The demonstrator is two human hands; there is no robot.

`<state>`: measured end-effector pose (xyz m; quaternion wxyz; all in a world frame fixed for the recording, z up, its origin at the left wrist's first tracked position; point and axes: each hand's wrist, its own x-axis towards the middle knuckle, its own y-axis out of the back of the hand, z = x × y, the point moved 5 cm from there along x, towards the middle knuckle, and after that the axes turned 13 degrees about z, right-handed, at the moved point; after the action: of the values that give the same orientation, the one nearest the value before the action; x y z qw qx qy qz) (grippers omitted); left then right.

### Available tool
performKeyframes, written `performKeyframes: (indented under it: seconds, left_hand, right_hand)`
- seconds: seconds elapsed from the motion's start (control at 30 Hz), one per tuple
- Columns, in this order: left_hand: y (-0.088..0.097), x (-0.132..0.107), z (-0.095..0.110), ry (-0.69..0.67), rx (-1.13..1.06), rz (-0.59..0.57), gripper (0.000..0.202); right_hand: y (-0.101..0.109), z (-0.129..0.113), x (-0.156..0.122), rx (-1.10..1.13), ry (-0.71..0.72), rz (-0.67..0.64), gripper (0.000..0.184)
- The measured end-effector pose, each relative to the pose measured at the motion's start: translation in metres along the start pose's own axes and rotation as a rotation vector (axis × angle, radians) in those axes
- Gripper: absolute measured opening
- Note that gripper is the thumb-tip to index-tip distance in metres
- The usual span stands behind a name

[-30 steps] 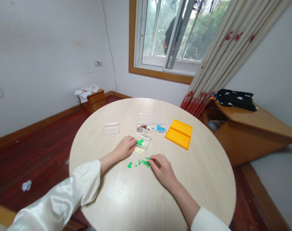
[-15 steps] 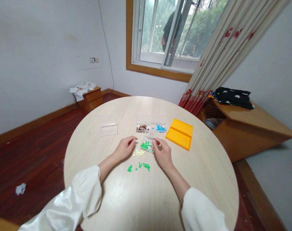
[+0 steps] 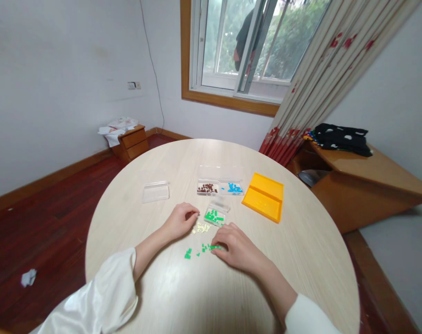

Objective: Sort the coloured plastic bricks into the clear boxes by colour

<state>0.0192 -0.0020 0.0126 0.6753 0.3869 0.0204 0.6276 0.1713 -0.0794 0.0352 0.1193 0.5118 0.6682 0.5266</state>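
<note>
My right hand [image 3: 235, 246] is down at a row of small green pieces [image 3: 204, 248] on the table, thumb and fingertips drawn together over its right end. What those fingers pinch, if anything, is hidden. Resting on the table, my left hand [image 3: 181, 221] has curled fingers with the tips closed, and I cannot make out anything in them. Between and beyond the hands lies a clear plastic box [image 3: 216, 223] with its lid raised, holding green pieces [image 3: 214, 216]. Pale yellow pieces [image 3: 201, 228] are scattered just below it. Another green cluster [image 3: 188, 253] lies nearer me.
Further back, a clear two-part box holds brown pieces [image 3: 207, 188] and blue pieces [image 3: 234, 188]. An opened orange case [image 3: 263, 197] lies to the right, with a few pale bits inside. On the left is a clear box [image 3: 156, 191]. Everything stands on a round table [image 3: 183, 297].
My right hand has left the clear box of green pieces and come toward me to the loose green pieces. My left hand has barely moved. The view has shifted slightly.
</note>
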Motion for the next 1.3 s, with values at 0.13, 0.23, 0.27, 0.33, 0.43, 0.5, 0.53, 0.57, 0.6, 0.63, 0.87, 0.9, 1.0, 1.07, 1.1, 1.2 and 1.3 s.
performKeyframes:
  seconds: [0.13,0.23,0.27,0.33,0.43,0.5,0.53,0.57,0.6,0.63,0.87,0.9,1.0,1.07,1.1,1.2,1.3]
  left_hand:
    - [-0.004,-0.003,0.007,-0.055,0.001,-0.09,0.016]
    - [-0.006,-0.005,0.012,-0.084,-0.001,-0.137,0.016]
    - [-0.006,-0.006,0.013,-0.09,0.002,-0.146,0.016]
    - [-0.007,-0.006,0.013,-0.094,0.003,-0.153,0.016]
    - [-0.006,-0.006,0.013,-0.082,0.0,-0.14,0.016]
    - [-0.005,-0.005,0.013,-0.07,-0.007,-0.129,0.015]
    - [-0.004,-0.005,0.013,-0.066,-0.011,-0.126,0.015]
    - [-0.003,-0.004,0.014,-0.063,-0.014,-0.124,0.015]
    - [-0.003,-0.004,0.015,-0.061,-0.018,-0.123,0.015]
    - [-0.002,-0.004,0.015,-0.059,-0.02,-0.124,0.015]
    - [0.001,-0.003,0.019,-0.058,-0.016,-0.108,0.015]
    - [0.002,-0.003,0.018,-0.06,-0.014,-0.102,0.015]
    - [0.001,-0.003,0.017,-0.062,-0.015,-0.094,0.016]
    - [0.001,-0.003,0.016,-0.064,-0.014,-0.096,0.016]
    - [0.0,-0.004,0.016,-0.065,-0.013,-0.098,0.015]
    - [-0.001,-0.004,0.016,-0.067,-0.005,-0.11,0.015]
    - [0.0,-0.004,0.017,-0.066,0.004,-0.121,0.016]
  right_hand:
    - [-0.002,0.0,-0.001,-0.009,0.018,-0.007,0.005]
    - [0.0,0.0,0.001,0.002,0.005,0.027,0.005]
    - [0.002,0.001,0.002,0.013,-0.002,0.064,0.005]
    - [0.008,0.004,0.004,0.033,-0.022,0.179,0.006]
    - [0.019,0.013,0.004,0.042,-0.075,0.389,0.008]
    - [0.025,0.02,0.003,0.04,-0.119,0.512,0.009]
    - [0.027,0.023,0.002,0.041,-0.137,0.557,0.01]
    - [0.029,0.026,0.002,0.04,-0.15,0.592,0.012]
    - [0.03,0.028,0.001,0.04,-0.161,0.618,0.014]
    - [0.031,0.029,0.001,0.039,-0.168,0.634,0.015]
    - [0.024,0.015,0.003,0.019,-0.053,0.417,0.011]
    - [0.021,0.011,0.003,-0.008,-0.024,0.348,0.008]
    - [0.009,0.004,0.002,-0.081,0.024,0.191,0.004]
    - [0.003,0.003,0.002,-0.113,0.027,0.136,0.003]
    - [0.0,0.003,0.002,-0.124,0.026,0.119,0.003]
    - [-0.005,0.003,0.003,-0.14,0.032,0.092,0.007]
    - [-0.004,0.001,0.004,-0.124,0.035,0.134,0.011]
